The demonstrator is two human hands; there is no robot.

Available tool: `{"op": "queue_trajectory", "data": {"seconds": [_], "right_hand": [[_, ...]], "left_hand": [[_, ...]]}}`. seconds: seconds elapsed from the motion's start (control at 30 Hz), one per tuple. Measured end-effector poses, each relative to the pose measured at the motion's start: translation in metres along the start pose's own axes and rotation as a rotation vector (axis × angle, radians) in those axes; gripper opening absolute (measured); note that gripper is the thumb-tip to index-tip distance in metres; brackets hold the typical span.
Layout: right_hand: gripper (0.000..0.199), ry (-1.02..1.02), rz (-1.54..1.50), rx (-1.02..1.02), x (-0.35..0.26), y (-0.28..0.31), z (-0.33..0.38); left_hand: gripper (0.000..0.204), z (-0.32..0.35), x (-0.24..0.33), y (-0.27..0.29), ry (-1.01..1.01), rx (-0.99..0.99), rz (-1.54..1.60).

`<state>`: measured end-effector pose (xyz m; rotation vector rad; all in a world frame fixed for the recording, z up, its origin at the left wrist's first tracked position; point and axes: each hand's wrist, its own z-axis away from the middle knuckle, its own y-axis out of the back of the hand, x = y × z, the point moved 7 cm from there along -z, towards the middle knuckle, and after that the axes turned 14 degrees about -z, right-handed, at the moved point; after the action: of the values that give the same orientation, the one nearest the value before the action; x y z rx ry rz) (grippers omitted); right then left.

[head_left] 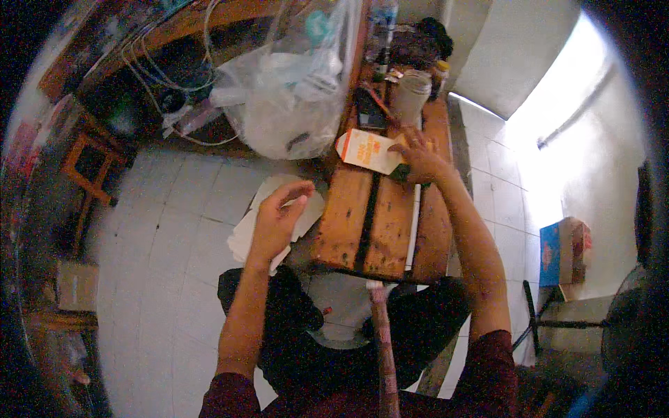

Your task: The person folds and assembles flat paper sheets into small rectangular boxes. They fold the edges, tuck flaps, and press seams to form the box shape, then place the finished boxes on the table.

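Note:
A flat white carton [371, 151] with orange print and a red-edged, tapered end lies across the wooden bench. My right hand [422, 159] is over the carton's right end, its fingers bent down onto it. Something dark green shows under that hand; its shape is mostly hidden. To the left, my left hand [279, 214] hangs with curved fingers, a gap between them and the thumb, and nothing visible in it. Below and around the left hand is a fanned stack of white paper pieces [245, 233], beside the bench's left edge.
On the bench's far end stand a cloudy plastic jar [412, 94], a dark phone-like object [370, 110] and a clear bottle [382, 28]. A large clear plastic bag [286, 104] hangs at the far left. The wooden bench [348, 230] reaches my knees. A blue-and-brown box [563, 252] sits right.

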<state>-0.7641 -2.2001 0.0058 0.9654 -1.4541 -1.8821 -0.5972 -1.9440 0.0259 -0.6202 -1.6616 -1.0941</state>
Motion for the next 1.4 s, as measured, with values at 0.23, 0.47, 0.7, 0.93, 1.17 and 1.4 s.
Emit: {"op": "queue_trajectory", "data": {"seconds": [0.23,0.47,0.7,0.93,1.17,1.4], "right_hand": [[0.081,0.147,-0.288,0.513,-0.009,0.038,0.083],[0.058,-0.054,-0.511,0.507,-0.019,0.005,0.179],[0.048,-0.122,-0.924,0.516,-0.029,-0.027,0.219],[0.031,0.828,-1.207,0.954,-0.172,0.075,0.233],[0.007,1.043,-1.244,0.867,-0.190,0.098,0.265],[0.012,1.120,-1.234,0.926,-0.195,0.110,0.266]], "left_hand": [[0.049,-0.006,-0.171,0.093,0.246,-0.231,-0.463],[0.107,0.050,-0.281,-0.001,0.192,-0.451,-1.380],[0.070,0.049,-0.323,0.008,-0.238,-0.606,-1.238],[0.039,0.031,-0.229,0.011,0.048,-0.474,-0.821],[0.023,0.032,-0.244,0.007,0.164,-0.392,-0.834],[0.023,0.030,-0.240,0.024,0.185,-0.267,-0.838]]}}
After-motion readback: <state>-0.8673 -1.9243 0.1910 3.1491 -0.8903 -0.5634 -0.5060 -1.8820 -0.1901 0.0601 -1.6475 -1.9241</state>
